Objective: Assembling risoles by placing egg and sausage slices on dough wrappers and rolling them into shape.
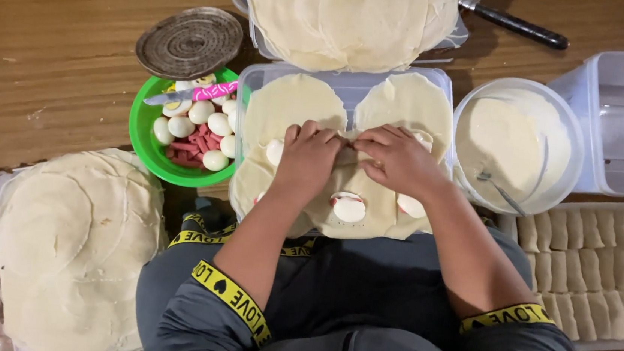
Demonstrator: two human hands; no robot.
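Left hand (308, 151): fingers curled down, pinching the dough wrapper (356, 191) at its top edge.
Right hand (398, 159): fingers bent, gripping the same wrapper, just beside the left hand.
Dough wrapper: flat on an upturned clear container (342, 88), between both hands, egg halves (349, 207) on it.
Left side: green bowl (150, 150) with eggs, red sausage pieces and a pink-handled knife (191, 94).
Right side: white bowl of batter (514, 144) with a spoon; tray of rolled pieces (590, 264).
Table (52, 47): brown wood, wrapper stacks (69, 244) on it.

Dark grey short sleeves, yellow cuff bands with black lettering and hearts, bare forearms
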